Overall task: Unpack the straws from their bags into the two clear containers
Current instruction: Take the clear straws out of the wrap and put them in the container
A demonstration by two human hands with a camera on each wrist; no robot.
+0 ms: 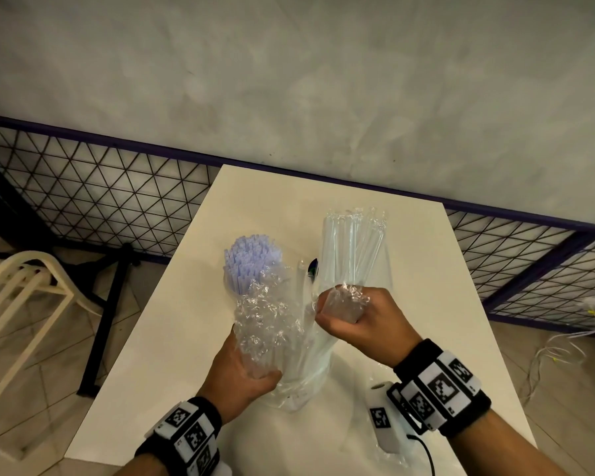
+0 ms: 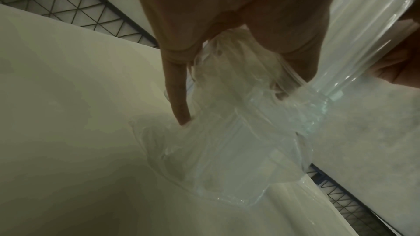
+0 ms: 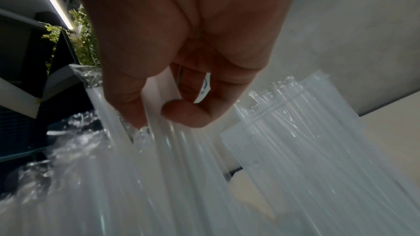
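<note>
A white table [image 1: 193,321] stands against a grey plaster wall [image 1: 323,80] with black wire mesh [image 1: 100,194]; a cream chair [image 1: 21,286] stands on the tiled floor [image 1: 49,389].

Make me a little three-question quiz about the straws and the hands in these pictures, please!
1. True or false: the purple straws lie flat on the table.
2. What does the right hand grip? A) a bundle of clear straws B) a spoon C) a chair
3. Fill in: the left hand holds a crinkled clear plastic ____.

Key: 1 false, they stand upright in a container; 2 A; 3 bag.
</note>
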